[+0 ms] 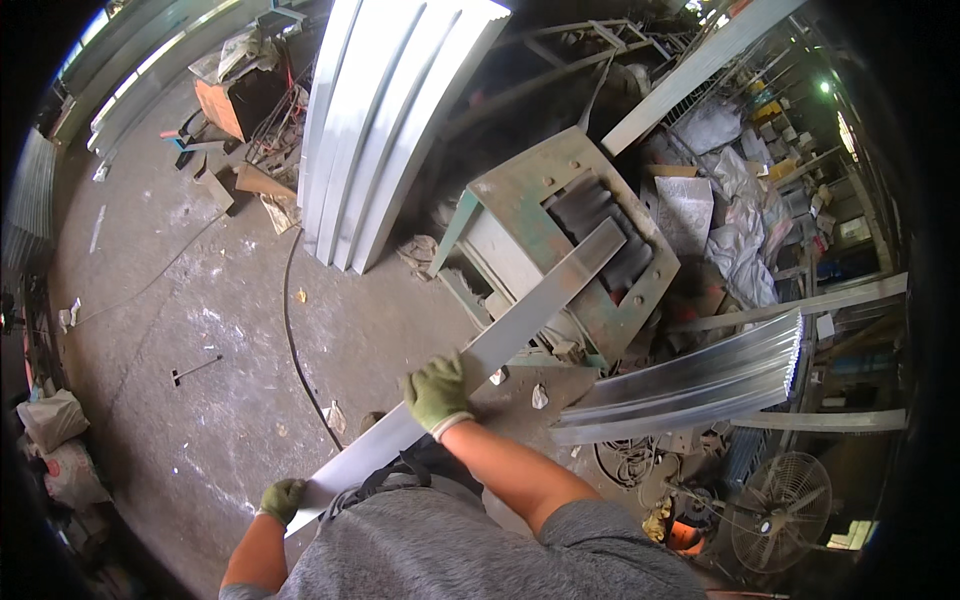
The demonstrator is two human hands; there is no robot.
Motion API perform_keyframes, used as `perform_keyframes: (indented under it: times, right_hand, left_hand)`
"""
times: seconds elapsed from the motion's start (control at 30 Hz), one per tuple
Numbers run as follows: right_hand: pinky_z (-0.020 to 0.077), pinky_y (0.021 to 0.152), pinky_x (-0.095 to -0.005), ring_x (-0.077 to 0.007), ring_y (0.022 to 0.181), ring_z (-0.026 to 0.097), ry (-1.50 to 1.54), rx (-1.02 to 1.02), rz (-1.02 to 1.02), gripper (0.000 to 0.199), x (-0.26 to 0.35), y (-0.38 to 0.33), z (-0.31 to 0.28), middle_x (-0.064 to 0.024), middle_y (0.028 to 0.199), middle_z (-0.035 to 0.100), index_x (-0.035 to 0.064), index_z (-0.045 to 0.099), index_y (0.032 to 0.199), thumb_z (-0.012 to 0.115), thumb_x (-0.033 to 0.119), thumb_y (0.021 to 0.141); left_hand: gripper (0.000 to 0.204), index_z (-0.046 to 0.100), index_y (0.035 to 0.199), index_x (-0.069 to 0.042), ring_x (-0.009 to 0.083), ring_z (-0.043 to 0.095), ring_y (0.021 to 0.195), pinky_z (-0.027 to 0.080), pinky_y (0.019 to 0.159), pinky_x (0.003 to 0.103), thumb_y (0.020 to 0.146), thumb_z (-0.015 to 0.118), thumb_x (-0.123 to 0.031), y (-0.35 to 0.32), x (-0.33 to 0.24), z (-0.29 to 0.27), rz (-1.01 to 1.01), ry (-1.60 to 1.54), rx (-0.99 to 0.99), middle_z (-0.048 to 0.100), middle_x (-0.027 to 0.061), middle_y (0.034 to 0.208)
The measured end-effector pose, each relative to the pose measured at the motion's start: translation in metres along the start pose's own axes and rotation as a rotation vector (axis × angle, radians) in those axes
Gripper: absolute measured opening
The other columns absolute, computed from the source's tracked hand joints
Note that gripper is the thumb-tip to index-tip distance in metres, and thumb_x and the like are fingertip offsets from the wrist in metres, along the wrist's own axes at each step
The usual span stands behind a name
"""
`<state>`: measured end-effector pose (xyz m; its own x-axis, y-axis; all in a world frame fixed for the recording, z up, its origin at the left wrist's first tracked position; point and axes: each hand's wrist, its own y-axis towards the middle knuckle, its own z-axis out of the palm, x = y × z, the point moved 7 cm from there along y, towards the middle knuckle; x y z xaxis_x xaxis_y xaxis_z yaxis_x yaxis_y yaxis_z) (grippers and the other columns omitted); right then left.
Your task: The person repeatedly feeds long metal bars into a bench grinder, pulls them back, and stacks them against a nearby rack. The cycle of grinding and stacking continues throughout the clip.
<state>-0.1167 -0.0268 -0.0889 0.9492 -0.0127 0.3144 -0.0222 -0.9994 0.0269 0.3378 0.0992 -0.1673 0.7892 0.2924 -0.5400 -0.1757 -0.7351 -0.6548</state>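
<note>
A long flat metal strip (525, 325) slants across the front of me, from beside my waist at lower left up to the machine. My left hand (283, 500), in a green work glove, grips its near end. Farther along, my gloved right hand (438, 393) is closed over the strip, its fingers curled around the far edge. The strip's far end lies over the opening of a worn green-grey machine (525, 180) with a dark ribbed part (590, 210) inside. Whether the strip touches that part, I cannot tell.
Tall ribbed metal sheets (385, 130) stand behind the strip, left of the machine. Shorter ribbed sheets (680, 385) lie to the right, above a caged fan (780, 510). A dark cable (292, 340) crosses the concrete floor. Scrap (275, 130) is heaped at far left.
</note>
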Motion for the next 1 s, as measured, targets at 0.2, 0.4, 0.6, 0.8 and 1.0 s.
perform_keyframes:
  times: [0.2,0.4,0.6,0.8,1.0]
  right_hand:
    - [0.0308,0.127,-0.0602,-0.03,0.128,0.063,0.12,-0.09,-0.122,0.029,0.008,0.001,-0.015,-0.0077,0.115,0.077,0.0122,0.078,0.106,0.063,0.037,0.102]
    - [0.0524,0.098,-0.0491,-0.032,0.09,0.074,0.05,-0.064,-0.246,0.038,-0.057,0.03,-0.09,-0.0093,0.09,0.079,0.0125,0.078,0.083,0.062,0.039,0.105]
    - [0.0542,0.073,-0.0541,-0.042,0.065,0.069,-0.046,-0.23,-0.078,0.06,-0.15,0.084,-0.149,-0.0179,0.063,0.069,0.0099,0.071,0.058,0.062,0.046,0.106]
    - [0.0553,0.075,-0.0542,-0.0416,0.066,0.07,-0.11,-0.221,-0.05,0.059,-0.161,0.102,-0.145,-0.0171,0.065,0.071,0.0091,0.073,0.06,0.063,0.046,0.105]
    - [0.0549,0.085,-0.0526,-0.0388,0.075,0.074,-0.113,-0.006,-0.063,0.061,-0.089,0.078,-0.089,-0.0151,0.072,0.075,0.0118,0.078,0.067,0.052,0.047,0.109]
  left_hand:
    - [0.062,0.082,0.118,-0.003,0.0286,0.079,0.107,0.059,0.094,0.043,0.107,0.06,-0.06,0.018,0.0,-0.002,-0.068,-0.087,0.1,0.083,0.0206,0.109]
    - [0.081,0.08,0.126,0.002,0.0328,0.075,0.119,0.054,0.108,0.043,0.103,0.058,-0.072,0.081,-0.138,0.022,-0.19,0.026,0.32,0.08,0.0252,0.124]
    - [0.077,0.053,0.157,0.003,0.0274,0.071,0.118,0.056,0.104,0.042,0.107,0.066,-0.055,0.074,-0.305,0.048,0.383,-0.258,0.424,0.077,0.019,0.123]
    - [0.062,0.051,0.155,-0.007,0.0522,0.073,0.106,0.06,0.091,0.054,0.096,0.065,-0.019,0.069,-0.337,0.058,0.461,0.328,0.27,0.076,0.0301,0.111]
    - [0.05,0.063,0.148,-0.015,0.0454,0.076,0.106,0.061,0.088,0.051,0.099,0.069,-0.023,0.043,-0.243,0.054,0.399,0.161,0.261,0.078,0.0251,0.114]
